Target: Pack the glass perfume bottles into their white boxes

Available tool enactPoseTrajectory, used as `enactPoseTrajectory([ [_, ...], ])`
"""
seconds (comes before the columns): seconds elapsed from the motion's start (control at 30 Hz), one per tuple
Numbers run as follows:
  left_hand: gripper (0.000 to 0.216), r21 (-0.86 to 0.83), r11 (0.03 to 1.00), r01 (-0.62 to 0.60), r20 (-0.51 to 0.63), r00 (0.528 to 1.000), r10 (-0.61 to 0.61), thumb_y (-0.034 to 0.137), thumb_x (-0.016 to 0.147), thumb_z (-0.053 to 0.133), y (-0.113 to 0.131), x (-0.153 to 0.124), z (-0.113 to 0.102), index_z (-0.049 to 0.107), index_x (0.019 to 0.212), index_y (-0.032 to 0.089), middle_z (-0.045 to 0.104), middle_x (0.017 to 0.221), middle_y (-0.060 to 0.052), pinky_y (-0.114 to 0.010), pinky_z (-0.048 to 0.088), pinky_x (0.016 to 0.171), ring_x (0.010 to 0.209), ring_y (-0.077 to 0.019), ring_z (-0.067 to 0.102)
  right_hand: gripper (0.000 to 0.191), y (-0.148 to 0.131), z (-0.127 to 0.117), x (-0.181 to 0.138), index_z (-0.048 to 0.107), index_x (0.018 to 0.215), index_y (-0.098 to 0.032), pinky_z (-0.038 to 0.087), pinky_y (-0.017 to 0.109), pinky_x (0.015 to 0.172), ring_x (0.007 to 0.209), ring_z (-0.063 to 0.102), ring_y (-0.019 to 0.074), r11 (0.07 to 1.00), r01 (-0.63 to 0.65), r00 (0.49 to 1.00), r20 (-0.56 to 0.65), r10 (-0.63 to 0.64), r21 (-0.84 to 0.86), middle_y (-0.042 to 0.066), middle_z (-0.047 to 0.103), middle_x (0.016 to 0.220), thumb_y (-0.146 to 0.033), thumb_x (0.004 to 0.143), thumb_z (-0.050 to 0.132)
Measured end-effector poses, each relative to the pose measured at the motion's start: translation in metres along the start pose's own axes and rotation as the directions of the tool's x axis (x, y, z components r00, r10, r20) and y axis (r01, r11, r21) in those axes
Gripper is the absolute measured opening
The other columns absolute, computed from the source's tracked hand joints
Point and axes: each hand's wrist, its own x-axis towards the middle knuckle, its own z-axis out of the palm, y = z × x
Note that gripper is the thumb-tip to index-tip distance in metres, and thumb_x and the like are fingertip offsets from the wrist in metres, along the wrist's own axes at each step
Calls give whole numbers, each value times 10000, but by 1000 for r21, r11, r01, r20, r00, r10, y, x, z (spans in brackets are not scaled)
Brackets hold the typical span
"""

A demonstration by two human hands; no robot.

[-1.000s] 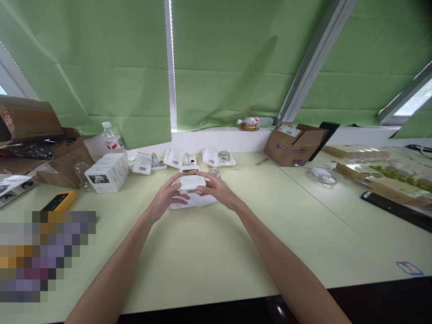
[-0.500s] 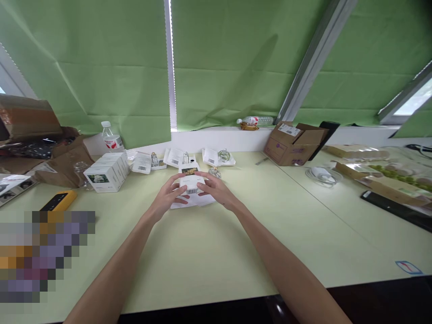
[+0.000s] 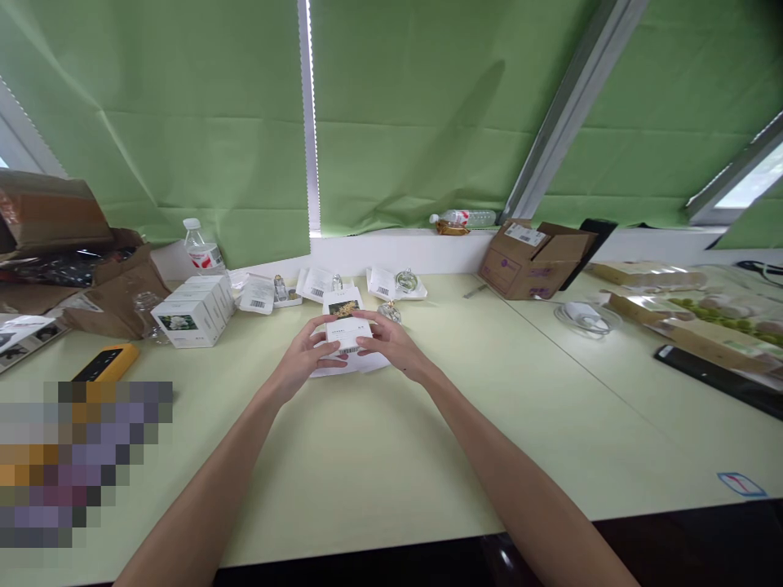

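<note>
Between my hands is a small white box (image 3: 348,333) with a barcode and a flower picture on it. My left hand (image 3: 303,355) grips its left side, thumb on the near face. My right hand (image 3: 396,346) holds the right side, fingers along the top edge. Under the box lies a white paper sheet (image 3: 364,363) on the table. A small glass bottle (image 3: 390,311) stands just beyond my right fingers. Farther back are white packets with barcodes (image 3: 255,293) and a round glass bottle (image 3: 406,281) on a white tray.
Left of my hands stands a row of white boxes (image 3: 192,314), with a plastic bottle (image 3: 201,249) behind. A yellow-and-black device (image 3: 108,363) lies at the left. An open cardboard carton (image 3: 529,261), a coiled white cable (image 3: 586,316) and trays of green fruit (image 3: 722,322) are at the right.
The white box has tipped slightly in my hands, so more of its flower picture shows and less of the barcode. My hands have barely moved.
</note>
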Motion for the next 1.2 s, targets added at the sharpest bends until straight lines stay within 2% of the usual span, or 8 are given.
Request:
enactPoseTrajectory([
  [0.23,579,17,1000,-25,1,1000,25,325,791,709,0,0,-1,470,1318,298,617,1165,-78,-499,521,902,887,-224,682,543,0,0,0,532,1317,-297,570,382,793,937,630,196,999,7,1000,-4,-7,-32,60,657,1102,-303,799,697],
  [0.53,577,92,995,-42,3,999,42,349,806,693,1,-1,0,480,1341,313,601,1180,-80,-449,541,854,899,-221,658,534,0,4,-1,533,1316,-289,558,405,849,1001,616,206,1000,23,1000,-1,-23,-5,63,647,1132,-289,805,690],
  [0.83,578,-44,999,-33,31,999,34,259,800,656,0,2,-6,493,1354,297,616,1179,-84,-442,531,843,887,-233,671,537,-4,4,-3,532,1317,-308,556,414,866,987,622,201,1000,9,1000,16,-9,18,52,655,1119,-261,804,681],
  [1.2,639,-29,999,-35,49,998,36,231,776,685,1,1,-6,461,1370,303,611,1198,-85,-471,526,878,903,-239,674,569,-7,2,-4,532,1327,-294,545,424,899,1015,618,204,999,-2,1000,25,1,35,55,659,1140,-216,783,682],
])
